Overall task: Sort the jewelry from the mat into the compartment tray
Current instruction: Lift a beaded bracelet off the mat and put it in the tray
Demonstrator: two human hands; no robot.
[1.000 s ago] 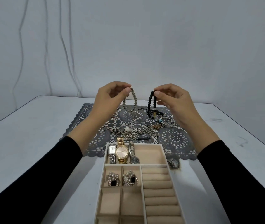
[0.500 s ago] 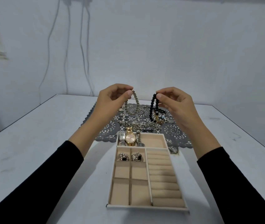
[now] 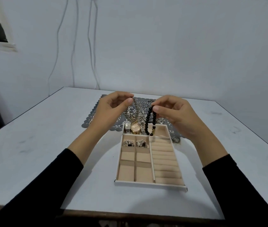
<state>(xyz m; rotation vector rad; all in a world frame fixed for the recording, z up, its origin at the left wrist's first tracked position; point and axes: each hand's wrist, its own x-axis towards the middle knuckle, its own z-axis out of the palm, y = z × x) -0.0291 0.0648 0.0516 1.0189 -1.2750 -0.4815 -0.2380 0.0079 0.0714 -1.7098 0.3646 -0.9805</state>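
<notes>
The left hand [image 3: 112, 108] is raised above the gray lace mat [image 3: 94, 115], its fingers [image 3: 129, 100] pinched together on a metal link bracelet [image 3: 135, 105] that hangs down from them. The right hand [image 3: 175, 112] pinches a black bead bracelet [image 3: 148, 118], whose lower end dangles over the far long compartment of the compartment tray [image 3: 149, 184], beside a gold watch [image 3: 135, 127]. Two sparkly earrings [image 3: 127, 143] fill small compartments. The tray sits on the counter [image 3: 31, 145], touching the mat.
</notes>
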